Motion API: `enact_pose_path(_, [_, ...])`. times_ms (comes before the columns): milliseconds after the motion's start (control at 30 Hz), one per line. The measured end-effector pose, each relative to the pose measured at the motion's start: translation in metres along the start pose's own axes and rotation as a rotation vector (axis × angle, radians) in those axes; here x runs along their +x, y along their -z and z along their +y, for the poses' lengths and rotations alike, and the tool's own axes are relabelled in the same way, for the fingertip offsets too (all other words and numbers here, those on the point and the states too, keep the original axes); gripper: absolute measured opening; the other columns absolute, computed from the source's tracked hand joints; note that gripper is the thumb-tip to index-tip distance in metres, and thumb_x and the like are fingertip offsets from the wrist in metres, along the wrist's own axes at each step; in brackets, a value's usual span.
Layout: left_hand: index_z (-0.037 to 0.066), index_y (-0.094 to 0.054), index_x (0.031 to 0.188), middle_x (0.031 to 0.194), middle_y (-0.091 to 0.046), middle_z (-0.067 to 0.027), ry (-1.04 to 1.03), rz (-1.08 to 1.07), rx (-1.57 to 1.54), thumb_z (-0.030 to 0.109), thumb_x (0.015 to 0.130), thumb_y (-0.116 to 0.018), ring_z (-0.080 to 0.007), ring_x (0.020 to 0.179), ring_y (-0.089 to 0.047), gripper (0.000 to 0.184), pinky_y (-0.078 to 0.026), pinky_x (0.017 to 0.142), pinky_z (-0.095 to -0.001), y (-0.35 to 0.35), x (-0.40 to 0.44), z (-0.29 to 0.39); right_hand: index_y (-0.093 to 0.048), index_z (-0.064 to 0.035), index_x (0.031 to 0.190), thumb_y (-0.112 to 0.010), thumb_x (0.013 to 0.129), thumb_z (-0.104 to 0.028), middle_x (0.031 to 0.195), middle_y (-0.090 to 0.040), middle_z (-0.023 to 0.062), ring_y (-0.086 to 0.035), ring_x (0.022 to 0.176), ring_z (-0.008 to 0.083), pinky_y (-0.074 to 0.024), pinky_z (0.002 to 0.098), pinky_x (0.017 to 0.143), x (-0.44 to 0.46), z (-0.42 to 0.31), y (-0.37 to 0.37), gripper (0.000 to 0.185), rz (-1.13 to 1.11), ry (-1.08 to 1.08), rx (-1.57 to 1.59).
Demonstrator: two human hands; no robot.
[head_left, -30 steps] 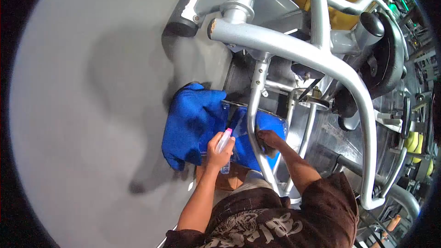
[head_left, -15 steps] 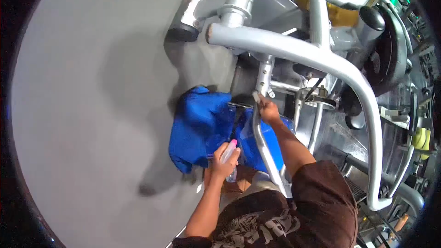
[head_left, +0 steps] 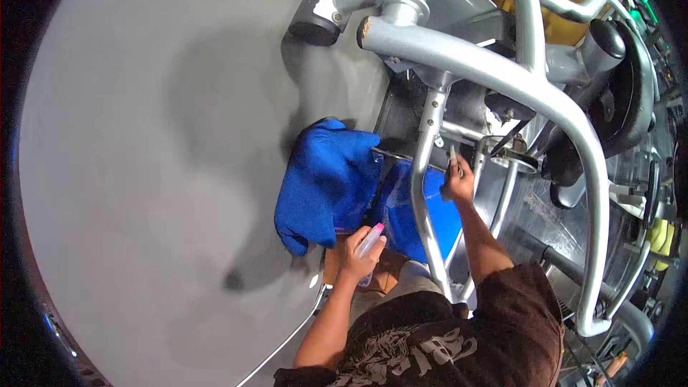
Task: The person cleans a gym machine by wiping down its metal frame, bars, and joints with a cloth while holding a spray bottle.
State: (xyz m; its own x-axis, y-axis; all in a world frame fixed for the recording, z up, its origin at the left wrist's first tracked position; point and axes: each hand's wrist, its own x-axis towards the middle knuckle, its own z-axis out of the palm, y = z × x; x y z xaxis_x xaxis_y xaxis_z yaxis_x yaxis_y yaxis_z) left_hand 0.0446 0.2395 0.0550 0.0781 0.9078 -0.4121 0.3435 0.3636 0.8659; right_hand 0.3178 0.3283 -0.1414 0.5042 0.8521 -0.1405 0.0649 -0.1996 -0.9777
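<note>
Here, bottle [head_left: 370, 241] in left hand [head_left: 360, 256], apart from tube [head_left: 421, 204].

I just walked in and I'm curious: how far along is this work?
Nothing looks clearly finished: the silver frame shows no line between done and undone. In hand: a pink-tipped bottle in the left hand, a pale item, perhaps cloth, in the right hand. With both hands occupied, some work probably remains.
</note>
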Motion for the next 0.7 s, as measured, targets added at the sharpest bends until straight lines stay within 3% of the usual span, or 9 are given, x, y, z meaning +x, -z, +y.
enact_pose_path(100, [0.004, -0.061, 0.086, 0.062, -0.055, 0.0006, -0.037, 0.012, 0.009, 0.019, 0.090, -0.068, -0.0093, 0.050, -0.054, 0.017, -0.043, 0.048, -0.0271, -0.003, -0.003, -0.010, -0.062, -0.0009, 0.123, -0.056, 0.101, -0.027, 0.095, -0.066, 0.0031, -0.059, 0.085, 0.0135, -0.0488, 0.0292, 0.080, 0.036, -0.029, -0.010, 0.035, -0.029, 0.166, -0.029])
enact_pose_path(167, [0.005, -0.060, 0.085, 0.061, -0.054, 0.0007, -0.135, 0.072, 0.001, 0.018, 0.090, -0.067, -0.0094, 0.050, -0.053, 0.016, -0.043, 0.047, -0.0271, -0.006, -0.004, -0.015, -0.061, -0.0007, 0.125, -0.056, 0.101, -0.029, 0.107, -0.068, 0.0087, -0.060, 0.096, 0.0173, -0.0471, 0.0316, 0.089, 0.062, -0.037, -0.021, 0.037, -0.018, 0.158, -0.038])
enact_pose_path(200, [0.005, -0.059, 0.084, 0.061, -0.053, 0.0007, -0.106, 0.072, -0.011, 0.018, 0.090, -0.067, -0.0095, 0.050, -0.053, 0.016, -0.042, 0.048, -0.0272, -0.006, -0.007, -0.011, -0.061, -0.0009, 0.125, -0.057, 0.100, -0.030, 0.113, -0.068, 0.0145, -0.061, 0.105, 0.0208, -0.0451, 0.0326, 0.095, 0.070, -0.045, -0.027, 0.039, -0.054, 0.066, 0.114])
enact_pose_path(300, [0.006, -0.057, 0.081, 0.061, -0.053, 0.0005, -0.084, 0.093, -0.002, 0.018, 0.090, -0.067, -0.0097, 0.050, -0.053, 0.017, -0.042, 0.048, -0.0272, -0.006, -0.018, -0.005, -0.061, -0.0020, 0.125, -0.059, 0.099, -0.031, 0.114, -0.068, 0.0169, -0.061, 0.109, 0.0219, -0.0446, 0.0326, 0.096, 0.086, -0.060, -0.035, 0.039, -0.097, 0.073, 0.011])
enact_pose_path(333, [0.006, -0.056, 0.080, 0.061, -0.053, 0.0003, -0.121, 0.113, 0.033, 0.018, 0.090, -0.067, -0.0097, 0.050, -0.053, 0.018, -0.042, 0.048, -0.0272, -0.008, -0.020, -0.006, -0.062, -0.0068, 0.125, -0.058, 0.098, -0.035, 0.110, -0.069, 0.0218, -0.065, 0.107, 0.0295, -0.0479, 0.0358, 0.094, 0.088, -0.062, -0.039, 0.039, -0.086, 0.196, -0.031])
enact_pose_path(400, [0.007, -0.054, 0.077, 0.061, -0.053, 0.0002, -0.199, 0.149, 0.064, 0.019, 0.090, -0.067, -0.0095, 0.051, -0.052, 0.022, -0.041, 0.049, -0.0270, -0.011, -0.022, -0.010, -0.063, -0.0110, 0.124, -0.057, 0.097, -0.036, 0.107, -0.068, 0.0243, -0.066, 0.103, 0.0352, -0.0500, 0.0392, 0.091, 0.087, -0.047, -0.046, 0.037, -0.216, 0.170, -0.267])
enact_pose_path(467, [0.007, -0.054, 0.077, 0.061, -0.053, 0.0005, -0.073, 0.105, -0.045, 0.019, 0.090, -0.068, -0.0094, 0.051, -0.052, 0.022, -0.041, 0.049, -0.0269, -0.010, -0.031, -0.010, -0.066, -0.0169, 0.121, -0.055, 0.094, -0.034, 0.101, -0.067, 0.0280, -0.066, 0.099, 0.0420, -0.0521, 0.0454, 0.087, 0.076, -0.027, -0.047, 0.034, -0.399, 0.076, -0.526])
enact_pose_path(600, [0.007, -0.055, 0.079, 0.062, -0.053, 0.0008, 0.036, 0.077, -0.072, 0.017, 0.090, -0.068, -0.0086, 0.052, -0.052, 0.019, -0.041, 0.049, -0.0263, -0.008, -0.053, -0.025, -0.060, -0.0275, 0.128, -0.053, 0.093, -0.025, 0.103, -0.070, 0.0195, -0.067, 0.099, 0.0382, -0.0522, 0.0515, 0.089, 0.018, -0.008, -0.045, 0.035, -0.617, 0.174, -0.618])
enact_pose_path(700, [0.008, -0.059, 0.082, 0.063, -0.053, 0.0041, 0.047, 0.074, -0.112, 0.021, 0.089, -0.070, -0.0050, 0.053, -0.050, 0.019, -0.039, 0.048, -0.0245, -0.003, -0.063, -0.038, -0.057, -0.0316, 0.132, -0.049, 0.095, -0.025, 0.107, -0.070, 0.0154, -0.069, 0.095, 0.0370, -0.0550, 0.0522, 0.083, -0.033, -0.035, -0.046, 0.038, -1.016, 0.161, -1.110])
